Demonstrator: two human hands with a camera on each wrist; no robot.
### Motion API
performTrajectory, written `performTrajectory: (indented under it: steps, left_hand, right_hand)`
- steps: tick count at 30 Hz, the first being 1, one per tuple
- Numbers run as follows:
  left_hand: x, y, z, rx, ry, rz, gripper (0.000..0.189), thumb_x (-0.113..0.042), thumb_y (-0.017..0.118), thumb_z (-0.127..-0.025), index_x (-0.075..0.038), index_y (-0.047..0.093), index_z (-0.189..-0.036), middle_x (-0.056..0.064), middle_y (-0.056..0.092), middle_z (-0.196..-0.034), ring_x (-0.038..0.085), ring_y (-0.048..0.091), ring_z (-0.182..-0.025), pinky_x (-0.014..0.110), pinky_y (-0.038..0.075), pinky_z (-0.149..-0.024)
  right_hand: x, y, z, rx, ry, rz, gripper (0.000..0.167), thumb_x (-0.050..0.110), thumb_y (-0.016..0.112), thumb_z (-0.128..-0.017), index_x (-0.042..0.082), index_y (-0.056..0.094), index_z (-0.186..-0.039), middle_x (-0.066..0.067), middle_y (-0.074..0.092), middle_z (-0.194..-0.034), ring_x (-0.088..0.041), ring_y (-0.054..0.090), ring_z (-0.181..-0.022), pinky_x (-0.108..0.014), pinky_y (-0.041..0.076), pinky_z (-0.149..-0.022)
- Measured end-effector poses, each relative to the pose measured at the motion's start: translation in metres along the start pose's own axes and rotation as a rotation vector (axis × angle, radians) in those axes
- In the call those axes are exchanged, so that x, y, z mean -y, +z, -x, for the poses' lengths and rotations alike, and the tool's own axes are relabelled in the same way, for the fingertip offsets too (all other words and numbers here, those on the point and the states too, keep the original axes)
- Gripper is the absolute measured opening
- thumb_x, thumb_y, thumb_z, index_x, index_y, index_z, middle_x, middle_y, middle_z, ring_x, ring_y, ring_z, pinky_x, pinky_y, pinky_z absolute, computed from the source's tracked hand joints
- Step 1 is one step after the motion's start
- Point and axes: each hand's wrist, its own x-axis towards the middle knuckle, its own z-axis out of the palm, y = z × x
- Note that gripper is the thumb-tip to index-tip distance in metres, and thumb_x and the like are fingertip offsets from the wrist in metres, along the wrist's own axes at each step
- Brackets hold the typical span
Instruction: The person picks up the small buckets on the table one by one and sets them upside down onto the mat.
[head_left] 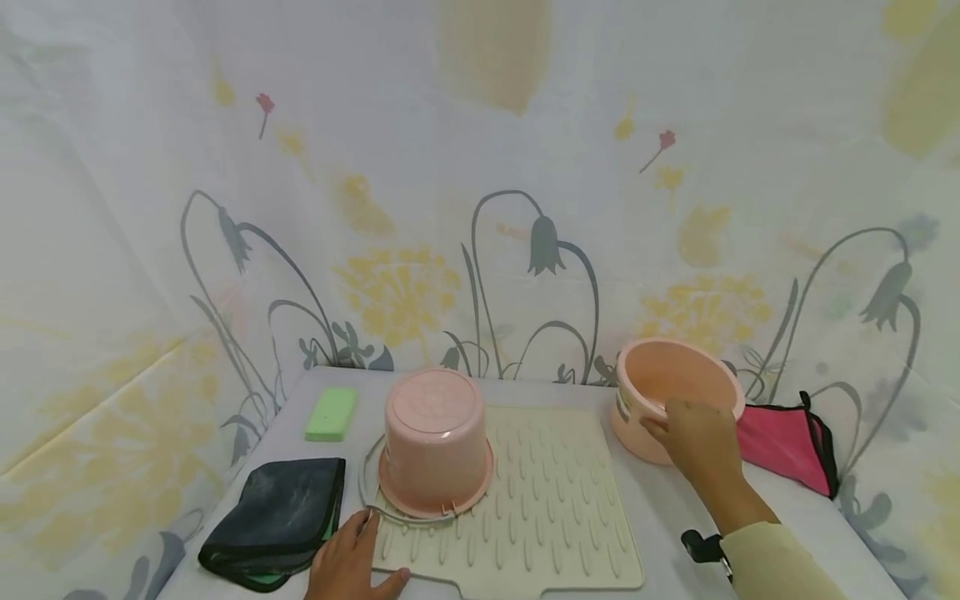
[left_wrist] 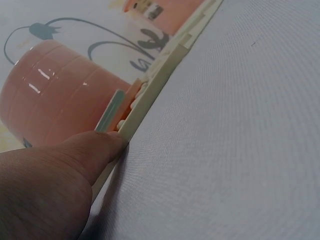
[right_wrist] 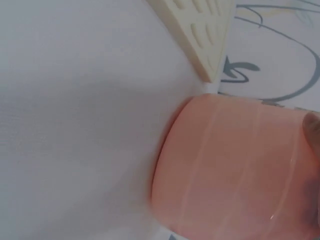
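Note:
Upside down on the left part of a cream ridged drying mat (head_left: 555, 500) stands a pink bucket (head_left: 435, 442); its pale handle (head_left: 366, 475) lies around the rim. My left hand (head_left: 352, 558) rests at the mat's front left corner, fingers spread, with the thumb (left_wrist: 107, 145) against the mat's edge in the left wrist view. To the right of the mat is a second pink bucket (head_left: 637, 425), mouth up. My right hand (head_left: 701, 442) grips its near rim, fingers over the edge and thumb outside. The right wrist view shows this bucket's side (right_wrist: 230, 170).
A light green sponge (head_left: 332, 414) lies at the back left. In front of it is a folded dark cloth (head_left: 281, 508) with green edging. A pink-red cloth (head_left: 787, 442) with black trim lies behind the right hand. A flower-printed curtain (head_left: 420, 167) hangs behind the white table.

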Motion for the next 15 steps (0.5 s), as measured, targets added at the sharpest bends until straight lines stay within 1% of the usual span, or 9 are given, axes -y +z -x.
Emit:
performTrajectory:
  steps: [2, 4, 6, 7, 9, 15]
  left_hand:
    - [0.000, 0.001, 0.001, -0.002, 0.001, 0.003, 0.103, -0.069, 0.079, -0.079, 0.002, 0.054, -0.148, 0.025, 0.047, -0.152, 0.050, 0.048, -0.136, 0.072, 0.037, -0.106]
    - [0.000, 0.001, 0.001, -0.006, 0.002, 0.004, 0.102, -0.069, 0.079, -0.079, 0.002, 0.054, -0.148, 0.025, 0.048, -0.151, 0.050, 0.049, -0.136, 0.072, 0.038, -0.106]
    - [-0.001, 0.000, 0.002, -0.011, 0.007, 0.001, 0.101, -0.068, 0.080, -0.079, 0.003, 0.055, -0.147, 0.025, 0.048, -0.151, 0.050, 0.049, -0.136, 0.072, 0.038, -0.105]
    - [-0.001, 0.000, 0.002, -0.011, 0.007, 0.000, 0.101, -0.068, 0.080, -0.079, 0.003, 0.055, -0.147, 0.025, 0.048, -0.151, 0.050, 0.049, -0.136, 0.072, 0.038, -0.105]
    - [-0.001, -0.001, 0.003, -0.009, 0.010, 0.001, 0.101, -0.068, 0.079, -0.080, 0.003, 0.054, -0.147, 0.025, 0.048, -0.151, 0.050, 0.049, -0.136, 0.072, 0.038, -0.105]
    - [0.000, -0.002, 0.001, 0.004, 0.014, 0.001, 0.102, -0.069, 0.078, -0.080, 0.003, 0.053, -0.148, 0.025, 0.046, -0.153, 0.051, 0.047, -0.137, 0.073, 0.036, -0.106]
  right_hand:
    - [0.000, 0.000, 0.003, -0.058, -0.046, -0.009, 0.066, 0.058, 0.079, -0.087, 0.012, 0.039, -0.062, 0.003, 0.026, -0.053, -0.018, 0.029, -0.047, -0.031, 0.018, -0.051]
    - [0.000, 0.000, 0.004, -0.119, -0.085, -0.017, 0.069, 0.068, 0.059, -0.097, 0.012, 0.038, -0.063, 0.005, 0.022, -0.055, -0.018, 0.027, -0.047, -0.030, 0.016, -0.051]
    - [0.001, -0.002, 0.005, -0.169, -0.110, -0.021, 0.073, 0.074, 0.037, -0.102, 0.013, 0.036, -0.062, 0.006, 0.020, -0.056, -0.017, 0.025, -0.047, -0.030, 0.015, -0.050]
    - [0.002, -0.003, 0.005, -0.191, -0.117, -0.021, 0.074, 0.075, 0.029, -0.103, 0.013, 0.035, -0.062, 0.007, 0.019, -0.056, -0.016, 0.025, -0.047, -0.030, 0.014, -0.050]
    - [0.004, -0.006, 0.004, -0.218, -0.119, -0.024, 0.075, 0.075, 0.028, -0.103, 0.014, 0.034, -0.061, 0.007, 0.018, -0.056, -0.015, 0.023, -0.046, -0.029, 0.013, -0.049]
    - [0.009, -0.021, 0.001, -0.264, -0.107, 0.002, 0.074, 0.072, 0.031, -0.105, 0.014, 0.032, -0.059, 0.006, 0.018, -0.054, -0.013, 0.018, -0.045, -0.028, 0.011, -0.046]
